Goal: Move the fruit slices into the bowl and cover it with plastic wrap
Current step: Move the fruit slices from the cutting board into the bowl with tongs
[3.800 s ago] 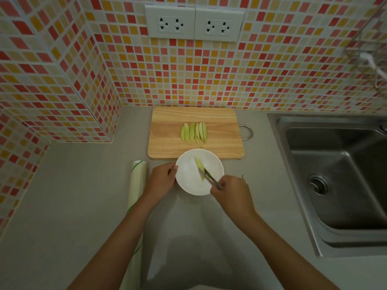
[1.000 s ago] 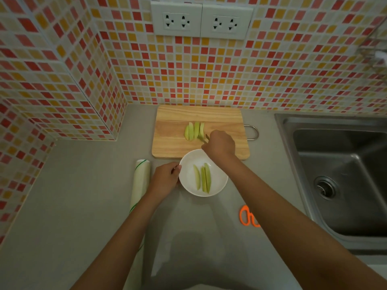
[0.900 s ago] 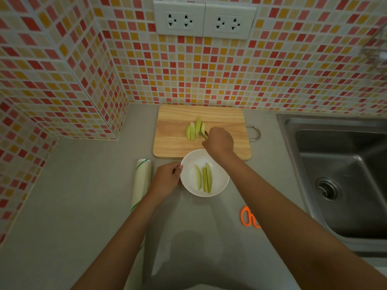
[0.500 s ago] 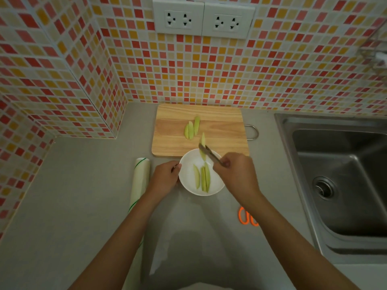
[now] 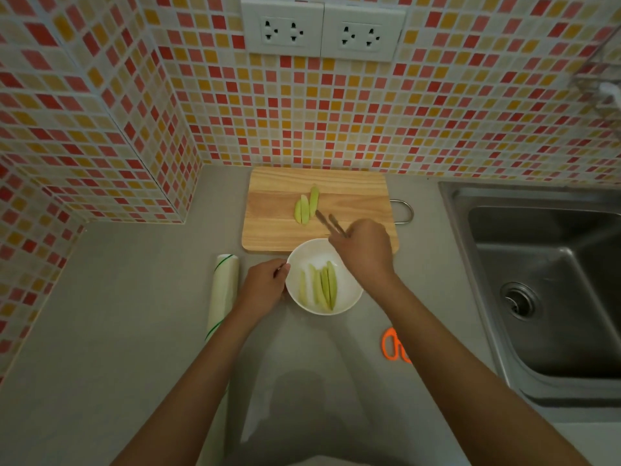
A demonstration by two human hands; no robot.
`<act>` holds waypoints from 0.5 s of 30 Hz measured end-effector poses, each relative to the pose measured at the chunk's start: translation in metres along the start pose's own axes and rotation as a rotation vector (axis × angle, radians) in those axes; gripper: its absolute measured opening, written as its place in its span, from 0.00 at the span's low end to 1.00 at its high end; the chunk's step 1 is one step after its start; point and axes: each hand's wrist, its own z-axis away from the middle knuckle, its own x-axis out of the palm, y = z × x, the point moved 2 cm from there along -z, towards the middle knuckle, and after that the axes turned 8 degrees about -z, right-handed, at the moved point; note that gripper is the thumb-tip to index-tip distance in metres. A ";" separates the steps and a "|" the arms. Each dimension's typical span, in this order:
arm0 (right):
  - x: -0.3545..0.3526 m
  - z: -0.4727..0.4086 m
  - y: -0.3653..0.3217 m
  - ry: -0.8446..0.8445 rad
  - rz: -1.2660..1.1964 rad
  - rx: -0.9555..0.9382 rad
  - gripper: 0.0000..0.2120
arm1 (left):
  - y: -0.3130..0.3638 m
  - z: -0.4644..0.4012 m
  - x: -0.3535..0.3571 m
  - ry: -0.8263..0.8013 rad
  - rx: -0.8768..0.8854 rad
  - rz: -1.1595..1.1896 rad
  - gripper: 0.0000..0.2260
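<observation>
A round white ceramic bowl stands on the grey counter, just in front of the near edge of a rectangular pale wooden cutting board that lies against the tiled wall. Four or five long pale-green fruit slices lie side by side inside the bowl, running front to back. Three more green fruit slices on the board lie close together near its middle.

The left hand rests on the counter with its fingers curled against the bowl's left rim, its grip closed on that rim. The right hand hovers over the bowl's far right edge and the board's near edge, its grip clamped on a pair of thin metal tongs. The tongs' two tips stand apart, pointing at the slices on the board, just to their right and holding nothing.

A long white roll of plastic wrap with green lines lies on the counter just left of the left hand. Orange-handled scissors lie on the counter to the right of the right forearm, near a stainless steel sink.
</observation>
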 end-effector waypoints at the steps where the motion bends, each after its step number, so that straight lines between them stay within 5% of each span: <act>1: 0.007 -0.019 -0.005 -0.004 -0.005 0.005 0.19 | 0.000 0.000 0.000 -0.002 -0.001 0.000 0.13; 9: 0.054 -0.089 -0.014 -0.057 0.150 -0.024 0.04 | -0.003 -0.002 -0.001 -0.012 0.007 -0.018 0.13; 15: 0.025 -0.060 -0.003 -0.012 -0.019 -0.041 0.17 | -0.003 -0.003 -0.001 0.003 0.026 -0.019 0.13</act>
